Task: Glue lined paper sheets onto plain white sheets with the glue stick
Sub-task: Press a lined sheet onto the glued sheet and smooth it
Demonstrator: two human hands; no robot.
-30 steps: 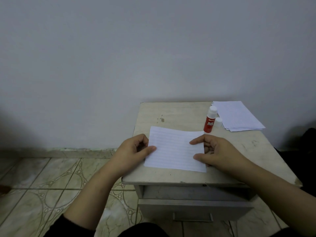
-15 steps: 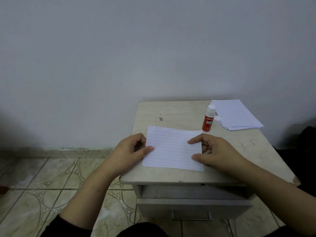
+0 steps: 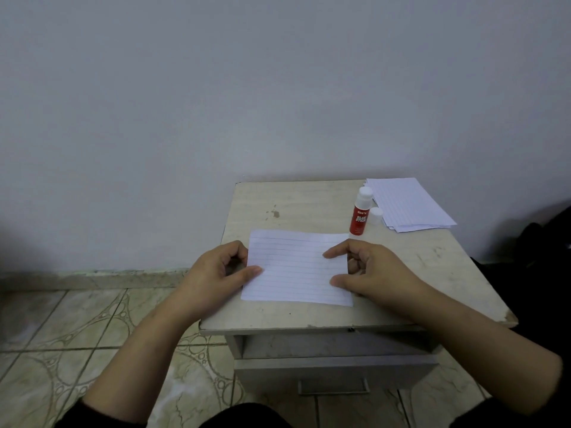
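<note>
A lined paper sheet [image 3: 295, 267] lies flat on the small table [image 3: 309, 205], near its front edge. My left hand [image 3: 216, 270] grips the sheet's left edge, thumb on top. My right hand [image 3: 367, 270] holds the right edge, index finger and thumb pressed on the paper. Whether a plain white sheet lies beneath cannot be seen. A red glue stick [image 3: 360, 211] stands upright just behind the sheet, uncapped, with its white cap [image 3: 376, 215] beside it. A stack of lined sheets [image 3: 408, 205] rests at the table's back right corner.
The table stands against a plain wall, with a slightly open drawer [image 3: 333, 370] below its front edge. Patterned floor tiles [image 3: 77, 329] lie to the left. A dark object [image 3: 537, 242] sits on the right beside the table.
Both hands keep the same hold on the sheet's two edges. The sheet and hands have shifted very slightly; nothing was picked up or let go.
</note>
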